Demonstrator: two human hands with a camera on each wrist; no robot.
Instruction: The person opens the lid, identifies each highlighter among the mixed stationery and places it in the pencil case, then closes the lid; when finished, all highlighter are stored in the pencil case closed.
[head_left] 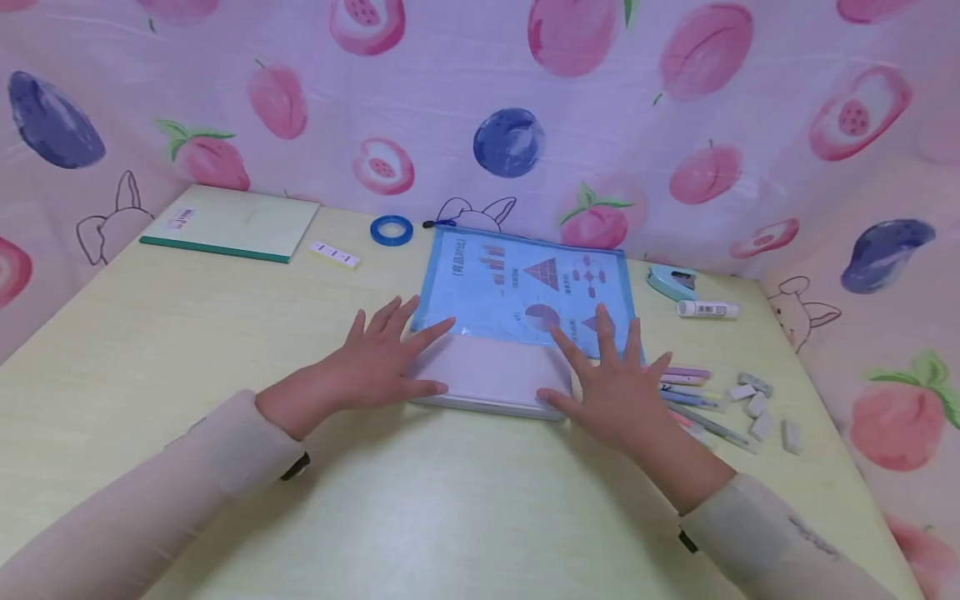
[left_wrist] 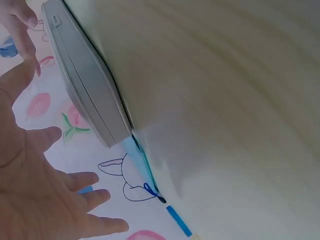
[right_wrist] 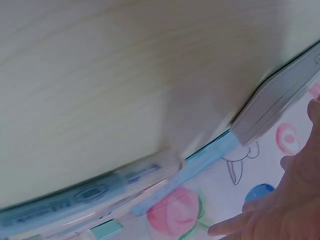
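Note:
A flat white case [head_left: 491,375] with rounded corners lies on the table in front of me, its near side facing me. In the left wrist view the case [left_wrist: 85,75] shows a seam along its side and a small catch. My left hand [head_left: 367,362] is at its left edge, fingers spread and thumb by the near corner. At the right edge is my right hand [head_left: 618,392], also with fingers spread. Both hands hold nothing. Behind the case, partly covered by it and by my fingers, lies a blue zip pouch [head_left: 480,292] with printed charts.
Pens [head_left: 686,400] and several white erasers [head_left: 757,404] lie right of my right hand. Beyond them are a teal stapler [head_left: 671,283] and a glue stick [head_left: 708,310]. Far left lie a pale green notebook [head_left: 240,221], a label strip [head_left: 335,254] and a blue tape roll [head_left: 376,233].

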